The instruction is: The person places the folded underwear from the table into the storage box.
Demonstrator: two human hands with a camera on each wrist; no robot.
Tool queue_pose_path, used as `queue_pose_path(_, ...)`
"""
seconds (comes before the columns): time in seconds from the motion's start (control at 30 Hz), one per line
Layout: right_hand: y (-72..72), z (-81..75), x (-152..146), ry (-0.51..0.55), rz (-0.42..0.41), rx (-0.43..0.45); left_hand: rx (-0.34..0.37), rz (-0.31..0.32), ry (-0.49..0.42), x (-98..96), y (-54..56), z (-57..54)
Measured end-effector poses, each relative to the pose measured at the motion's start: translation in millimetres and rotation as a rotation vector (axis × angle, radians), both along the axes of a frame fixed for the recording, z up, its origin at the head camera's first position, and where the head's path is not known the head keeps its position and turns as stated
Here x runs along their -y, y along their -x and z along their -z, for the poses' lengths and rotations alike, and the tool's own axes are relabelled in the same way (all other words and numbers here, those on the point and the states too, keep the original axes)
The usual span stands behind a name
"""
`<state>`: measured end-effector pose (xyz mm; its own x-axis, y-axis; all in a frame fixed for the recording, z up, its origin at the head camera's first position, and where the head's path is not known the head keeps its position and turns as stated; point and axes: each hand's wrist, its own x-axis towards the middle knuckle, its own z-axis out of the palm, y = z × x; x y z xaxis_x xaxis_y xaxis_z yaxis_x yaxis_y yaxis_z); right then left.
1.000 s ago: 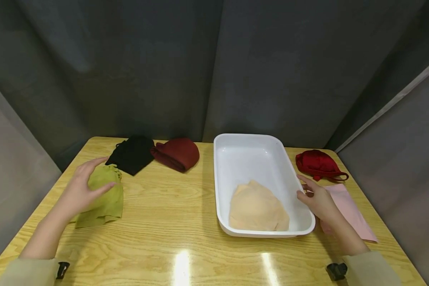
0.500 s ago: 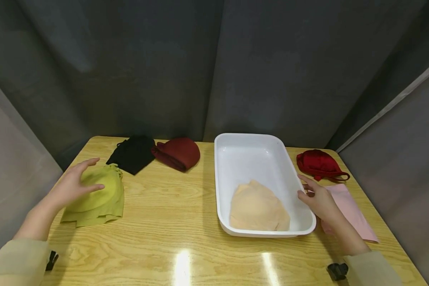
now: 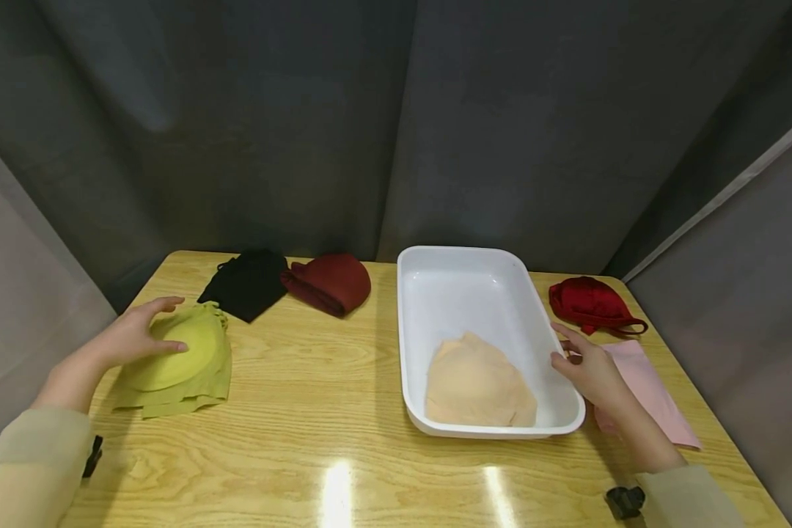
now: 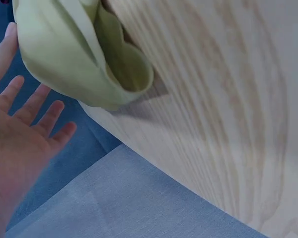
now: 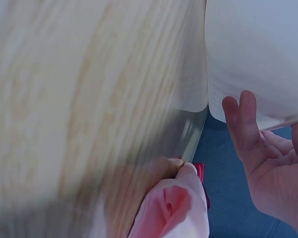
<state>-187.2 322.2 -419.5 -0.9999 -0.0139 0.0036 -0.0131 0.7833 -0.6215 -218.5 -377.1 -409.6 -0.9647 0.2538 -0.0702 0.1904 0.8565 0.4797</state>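
My left hand (image 3: 141, 336), thumb and fingers spread apart, is at the near-left side of a folded yellow-green bra (image 3: 194, 356). In the left wrist view its straight fingers (image 4: 49, 116) lie beside the bra's rounded cup (image 4: 59, 49). My right hand (image 3: 587, 367) holds the right rim of a white plastic tub (image 3: 465, 282), the thumb over the inside edge. Two fingers (image 5: 246, 116) rest along the tub's outer wall in the right wrist view. Inside the tub's near end lies a folded beige bra (image 3: 478, 381).
A black folded garment (image 3: 246, 284) and a maroon folded bra (image 3: 330, 284) lie along the table's back left. Right of the tub are a shiny red bra (image 3: 590, 302) with a strap loop and a pink folded cloth (image 3: 653, 396). Grey curtains (image 3: 290, 132) enclose the wooden table (image 3: 290, 440).
My left hand has drawn back to the left, then settled lower beside the yellow-green bra. The right hand stays at the tub's rim.
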Motion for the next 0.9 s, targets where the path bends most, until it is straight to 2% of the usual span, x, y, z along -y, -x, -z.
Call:
queue_pose_path(0.17,0.6,0.3,-0.8,-0.008,-0.017,-0.023,0.097,-0.012,0.023,3.4,5.3,-0.2)
queue_pose_path(0.47,-1.6,0.1,-0.1,-0.022,-0.026,-0.035,0.205,-0.017,0.031,11.6,8.1,2.3)
queue_pose_path(0.9,-0.8,-0.6,0.6,-0.012,-0.015,-0.003,0.209,-0.039,0.034,11.6,9.9,9.2)
